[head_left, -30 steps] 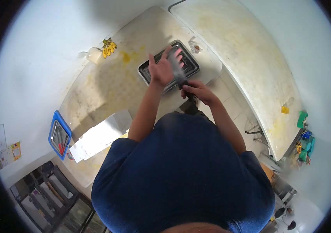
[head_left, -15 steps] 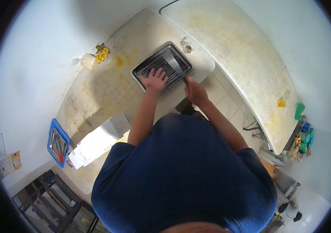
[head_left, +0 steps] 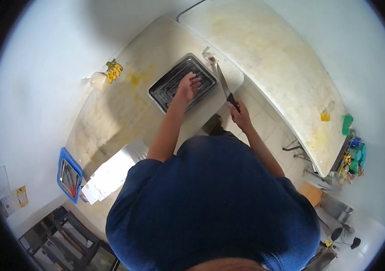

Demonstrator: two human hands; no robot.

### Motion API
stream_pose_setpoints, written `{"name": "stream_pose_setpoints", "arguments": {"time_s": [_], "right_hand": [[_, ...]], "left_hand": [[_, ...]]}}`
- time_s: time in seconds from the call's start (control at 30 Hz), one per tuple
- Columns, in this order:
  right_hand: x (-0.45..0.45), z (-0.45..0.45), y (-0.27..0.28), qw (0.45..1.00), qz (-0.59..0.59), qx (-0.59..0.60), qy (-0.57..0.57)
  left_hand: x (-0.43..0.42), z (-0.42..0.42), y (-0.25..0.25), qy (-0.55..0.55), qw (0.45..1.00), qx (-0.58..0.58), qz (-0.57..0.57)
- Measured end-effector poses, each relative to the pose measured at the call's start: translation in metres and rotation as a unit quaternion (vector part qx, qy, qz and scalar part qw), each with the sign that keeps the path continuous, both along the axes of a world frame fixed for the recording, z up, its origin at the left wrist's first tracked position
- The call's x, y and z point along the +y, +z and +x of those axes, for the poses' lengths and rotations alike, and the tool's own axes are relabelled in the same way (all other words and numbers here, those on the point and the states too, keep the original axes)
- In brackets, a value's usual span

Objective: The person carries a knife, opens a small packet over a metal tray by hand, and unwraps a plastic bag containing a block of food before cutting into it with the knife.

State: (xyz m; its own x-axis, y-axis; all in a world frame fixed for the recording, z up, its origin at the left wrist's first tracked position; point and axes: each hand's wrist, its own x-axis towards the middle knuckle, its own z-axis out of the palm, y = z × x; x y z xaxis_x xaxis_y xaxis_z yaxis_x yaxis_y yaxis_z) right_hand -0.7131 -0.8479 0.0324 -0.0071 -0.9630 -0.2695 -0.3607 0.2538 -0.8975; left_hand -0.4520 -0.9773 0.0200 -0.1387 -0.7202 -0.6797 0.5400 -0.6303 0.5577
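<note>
A black rectangular tray [head_left: 160,89] with a pale rim lies on the table, its dark surface marked by light lines. Over its right half is my left hand [head_left: 188,86], holding nothing that I can see, its fingers slightly bent and apart. Whether the fingertips touch the dark surface, I cannot tell. My right hand [head_left: 241,115] grips the black handle of a long knife [head_left: 224,82] beside the tray's right end. The blade points up and away from me, clear of the tray. Close to its tip lies a small clear plastic bag [head_left: 209,57] with something brown in it.
Bananas [head_left: 113,71] and a whitish container [head_left: 98,81] stand by the left wall. White papers [head_left: 113,174] and a blue-rimmed tray [head_left: 69,175] with utensils sit at the lower left. A second table [head_left: 273,67] extends along the right, with a yellow item [head_left: 325,117] on it.
My right hand has swung the knife off the tray to its right side, blade now pointing away. My left hand has moved farther up the tray, its spread fingers now partly bent.
</note>
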Motion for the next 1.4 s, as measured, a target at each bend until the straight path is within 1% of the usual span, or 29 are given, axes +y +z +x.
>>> {"name": "stream_pose_setpoints", "arguments": {"time_s": [0.07, 0.1, 0.13, 0.17, 0.2, 0.23, 0.27, 0.33, 0.37, 0.43, 0.47, 0.5, 0.57, 0.67, 0.7, 0.73, 0.77, 0.87, 0.9, 1.0, 1.1, 1.2, 1.23, 1.33, 1.4], "right_hand": [[0.015, -0.013, 0.015, 0.992, 0.067, -0.102, -0.035], [0.021, -0.017, 0.017, 0.990, 0.071, -0.109, -0.049], [0.026, -0.022, 0.013, 0.988, 0.075, -0.116, -0.065], [0.029, -0.027, 0.009, 0.989, 0.073, -0.115, -0.060], [0.034, -0.031, 0.012, 0.990, 0.056, -0.121, -0.042], [0.035, -0.035, 0.009, 0.993, 0.060, -0.097, -0.037], [0.039, -0.038, 0.005, 0.994, 0.066, -0.074, -0.037], [0.045, -0.045, 0.002, 0.999, 0.027, -0.039, -0.017], [0.050, -0.051, 0.002, 1.000, 0.009, -0.020, -0.010], [0.060, -0.060, 0.014, 0.999, 0.030, -0.017, -0.026], [0.063, -0.062, 0.020, 0.998, 0.042, -0.018, -0.034], [0.068, -0.068, 0.020, 0.997, 0.064, 0.007, -0.038], [0.076, -0.077, 0.025, 0.995, 0.076, 0.028, -0.055], [0.077, -0.086, 0.028, 0.992, 0.096, 0.039, -0.069], [0.073, -0.086, 0.027, 0.991, 0.109, 0.030, -0.071], [0.068, -0.084, 0.026, 0.990, 0.122, 0.020, -0.073], [0.061, -0.080, 0.024, 0.992, 0.109, 0.009, -0.068], [0.038, -0.066, -0.019, 0.993, 0.065, 0.082, -0.057], [0.025, -0.052, -0.011, 0.991, 0.052, 0.094, -0.074], [-0.009, -0.028, -0.042, 0.981, -0.029, 0.177, -0.078], [-0.039, -0.012, -0.042, 0.980, -0.008, 0.197, -0.034], [-0.057, -0.005, -0.060, 0.982, -0.085, 0.169, -0.023], [-0.061, -0.004, -0.064, 0.981, -0.069, 0.181, -0.010], [-0.076, -0.007, -0.093, 0.965, -0.194, 0.179, 0.014], [-0.083, -0.005, -0.097, 0.964, -0.135, 0.224, 0.049]], "left_hand": [[-0.027, -0.015, -0.017, -0.090, 0.983, -0.147, -0.063], [-0.038, -0.023, -0.022, -0.133, 0.962, -0.219, -0.096], [-0.045, -0.031, -0.017, -0.148, 0.922, -0.320, -0.162], [-0.052, -0.038, -0.013, -0.160, 0.867, -0.415, -0.226], [-0.058, -0.044, -0.010, -0.165, 0.799, -0.503, -0.285], [-0.072, -0.047, -0.019, -0.147, 0.719, -0.572, -0.366], [-0.081, -0.047, -0.029, -0.152, 0.704, -0.584, -0.373], [-0.098, -0.056, -0.022, -0.165, 0.674, -0.603, -0.393], [-0.104, -0.060, -0.020, -0.171, 0.697, -0.573, -0.396], [-0.120, -0.067, -0.032, -0.193, 0.666, -0.602, -0.396], [-0.129, -0.068, -0.039, -0.219, 0.649, -0.607, -0.403], [-0.137, -0.068, -0.042, -0.243, 0.632, -0.610, -0.412], [-0.148, -0.067, -0.039, -0.320, 0.594, -0.594, -0.438], [-0.176, -0.070, -0.065, -0.313, 0.580, -0.628, -0.413], [-0.173, -0.068, -0.053, -0.322, 0.574, -0.634, -0.407], [-0.165, -0.071, -0.022, -0.332, 0.566, -0.640, -0.400], [-0.156, -0.071, 0.002, -0.342, 0.559, -0.646, -0.392], [-0.131, -0.059, 0.029, -0.213, 0.629, -0.581, -0.470], [-0.121, -0.055, 0.045, -0.218, 0.645, -0.549, -0.486], [-0.083, -0.052, 0.094, -0.202, 0.669, -0.501, -0.511], [-0.047, -0.043, 0.122, -0.149, 0.706, -0.498, -0.481], [-0.020, -0.029, 0.143, -0.180, 0.708, -0.528, -0.434], [-0.012, -0.023, 0.149, -0.193, 0.759, -0.485, -0.389], [0.008, -0.007, 0.159, -0.185, 0.808, -0.440, -0.345], [0.020, 0.002, 0.163, -0.175, 0.821, -0.421, -0.343]]}}
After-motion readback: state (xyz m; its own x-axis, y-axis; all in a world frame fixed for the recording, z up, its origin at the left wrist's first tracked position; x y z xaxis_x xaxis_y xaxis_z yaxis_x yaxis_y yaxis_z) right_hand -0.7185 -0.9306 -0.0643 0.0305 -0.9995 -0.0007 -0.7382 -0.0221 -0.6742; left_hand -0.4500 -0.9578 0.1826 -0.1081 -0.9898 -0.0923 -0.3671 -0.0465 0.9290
